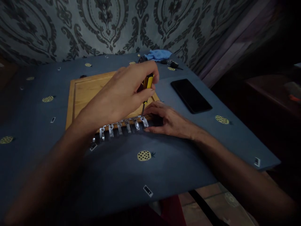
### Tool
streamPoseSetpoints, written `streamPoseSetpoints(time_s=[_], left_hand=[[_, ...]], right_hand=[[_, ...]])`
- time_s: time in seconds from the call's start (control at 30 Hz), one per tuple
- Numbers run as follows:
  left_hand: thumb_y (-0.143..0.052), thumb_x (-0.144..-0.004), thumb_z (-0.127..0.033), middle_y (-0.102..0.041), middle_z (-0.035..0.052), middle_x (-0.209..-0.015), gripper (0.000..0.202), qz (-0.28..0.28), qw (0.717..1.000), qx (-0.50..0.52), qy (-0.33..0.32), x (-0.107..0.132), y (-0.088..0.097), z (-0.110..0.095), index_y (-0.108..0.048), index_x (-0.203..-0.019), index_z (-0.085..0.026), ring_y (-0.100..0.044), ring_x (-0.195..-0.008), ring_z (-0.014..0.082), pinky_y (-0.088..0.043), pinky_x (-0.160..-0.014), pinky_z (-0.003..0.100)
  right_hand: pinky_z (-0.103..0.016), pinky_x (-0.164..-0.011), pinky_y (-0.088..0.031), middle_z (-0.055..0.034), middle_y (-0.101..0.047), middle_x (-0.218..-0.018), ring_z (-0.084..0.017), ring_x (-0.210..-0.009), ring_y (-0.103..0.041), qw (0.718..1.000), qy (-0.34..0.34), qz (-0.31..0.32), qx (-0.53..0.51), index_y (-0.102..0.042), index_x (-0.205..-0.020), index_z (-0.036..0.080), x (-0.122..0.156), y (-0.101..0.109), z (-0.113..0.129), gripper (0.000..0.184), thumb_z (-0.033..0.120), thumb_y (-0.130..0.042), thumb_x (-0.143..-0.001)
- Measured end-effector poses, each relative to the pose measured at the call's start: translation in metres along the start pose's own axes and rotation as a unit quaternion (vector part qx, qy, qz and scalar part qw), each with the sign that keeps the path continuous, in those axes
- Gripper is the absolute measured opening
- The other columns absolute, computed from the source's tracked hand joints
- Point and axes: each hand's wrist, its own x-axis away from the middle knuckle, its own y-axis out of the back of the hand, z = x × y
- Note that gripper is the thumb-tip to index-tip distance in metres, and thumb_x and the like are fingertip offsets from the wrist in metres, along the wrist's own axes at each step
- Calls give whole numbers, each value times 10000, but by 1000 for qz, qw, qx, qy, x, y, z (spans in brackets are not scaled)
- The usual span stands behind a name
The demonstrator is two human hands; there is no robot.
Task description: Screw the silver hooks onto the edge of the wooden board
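Observation:
My left hand [128, 89] is closed round the yellow-and-black handle of a screwdriver [148, 82]. The screwdriver stands nearly upright, its shaft pointing down at the right end of a shiny metal strip with several curved tabs [119, 128]. That strip lies along the near edge of a wooden board [90, 89] with a groove round its border. At the strip's right end, my right hand [166, 119] pinches it between thumb and fingers. My left forearm and hand cover part of the board, and whether the screwdriver tip sits in a screw is too small to tell.
A black phone [191, 95] lies right of the board. At the back are a blue cloth [158, 55] and a dark tool [172, 64]. The table has a blue cloth cover with pineapple prints [117, 169]; a patterned curtain [105, 25] hangs behind it.

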Motion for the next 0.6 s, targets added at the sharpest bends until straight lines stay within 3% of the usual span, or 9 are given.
streamPoseSetpoints(time_s=[0.17,0.37,0.6], left_hand=[[-676,-897,-265,-634,1,-769,48,-15,996,-85,-10,0,-2,0,-648,-918,-232,-665,-840,233,-510,-805,364],[-692,-848,-151,-651,-8,-778,149,-53,994,-93,-10,1,-2,0,-642,-932,-264,-654,-791,219,-505,-768,358],[-672,-823,-107,-640,-20,-778,186,-36,996,-83,3,2,0,-6,-631,-909,-266,-662,-808,211,-494,-735,342]], right_hand=[[-427,-918,-522,-101,-658,-1104,-272,-1059,-616,1000,4,-6,5,-690,-1119,203,1,1,1,361,446,-769,-864],[-435,-897,-531,-108,-659,-1114,-275,-1054,-617,1000,4,-6,4,-685,-1124,204,1,0,-2,383,473,-766,-864],[-442,-919,-519,-109,-649,-1119,-275,-1065,-610,1000,0,2,-2,-675,-1135,191,0,0,-2,389,457,-767,-867]])
